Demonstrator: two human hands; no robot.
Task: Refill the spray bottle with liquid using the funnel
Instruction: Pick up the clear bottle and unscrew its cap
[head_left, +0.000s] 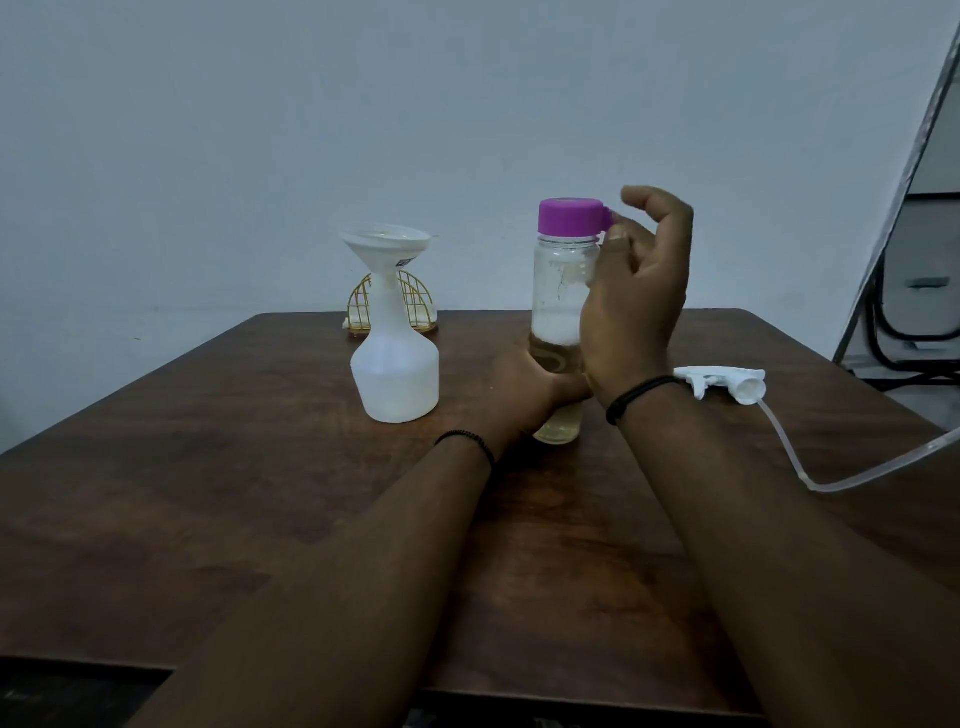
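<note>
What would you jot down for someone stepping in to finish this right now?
Left hand grips the lower part of the clear bottle, which stands on the table.
Right hand is at the purple cap, fingers loosely curled; whether it grips the cap is unclear.
The funnel already sits in the white spray bottle; the trigger head lies to the right with its tube.
Left: take the cap off, pour through the funnel, remove it, refit the trigger head.

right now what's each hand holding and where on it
The left hand grips the clear bottle round its lower body. The right hand holds nothing, fingers loosely curled beside the purple cap.
</note>
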